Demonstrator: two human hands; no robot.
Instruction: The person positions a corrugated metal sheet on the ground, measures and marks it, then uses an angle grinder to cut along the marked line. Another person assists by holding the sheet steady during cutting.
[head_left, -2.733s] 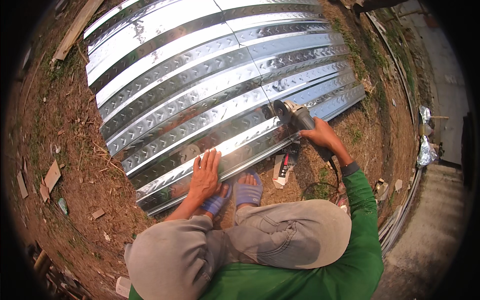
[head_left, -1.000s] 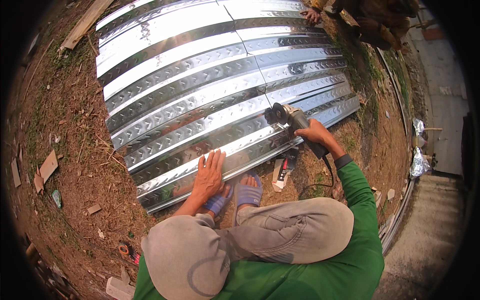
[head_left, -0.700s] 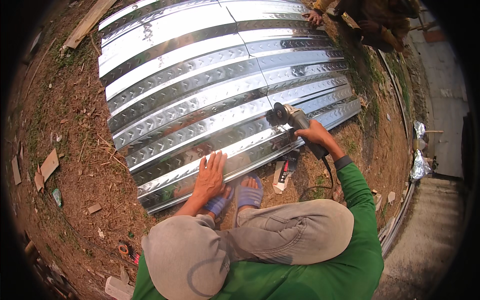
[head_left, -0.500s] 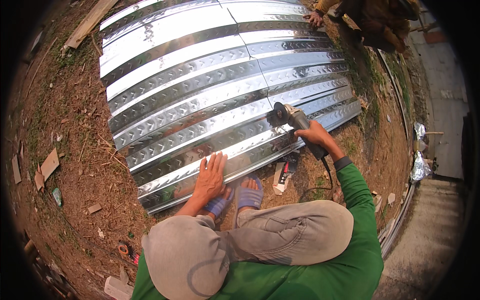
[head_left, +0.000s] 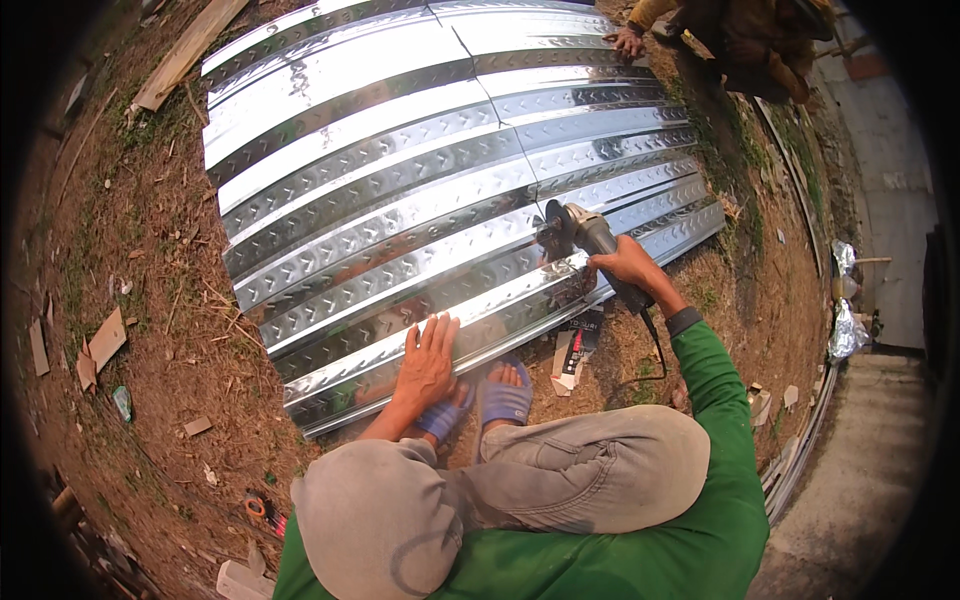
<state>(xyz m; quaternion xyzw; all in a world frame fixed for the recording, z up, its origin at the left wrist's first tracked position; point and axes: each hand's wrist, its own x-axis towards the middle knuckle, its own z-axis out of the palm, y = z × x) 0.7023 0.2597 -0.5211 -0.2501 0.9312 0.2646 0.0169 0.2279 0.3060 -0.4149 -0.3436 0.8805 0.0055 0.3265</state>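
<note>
A large shiny ribbed metal sheet (head_left: pixel 370 235) with embossed arrow-like marks lies on the ground before me. My right hand (head_left: pixel 634 264) is closed round the dark body of an angle grinder (head_left: pixel 598 238), whose disc end rests at or just above the ribs; exact contact I cannot make out. From the grinder's head a thin dark line (head_left: pixel 488 95) runs across the sheet to its far edge. My left hand (head_left: pixel 428 366) lies flat on the sheet's near edge, fingers stretched out, holding nothing.
Another person's hand (head_left: pixel 627 42) touches the sheet's far right edge. The grinder's cord (head_left: pixel 658 345) hangs near a torn printed carton (head_left: pixel 574 355). My sandalled feet (head_left: pixel 505 395) are by the near edge. A wooden board (head_left: pixel 190 50) lies far left; concrete (head_left: pixel 830 480) borders the right.
The view has shifted slightly. Both hands keep about the same places on the sheet and grinder, and the grinder's head has hardly moved along the line.
</note>
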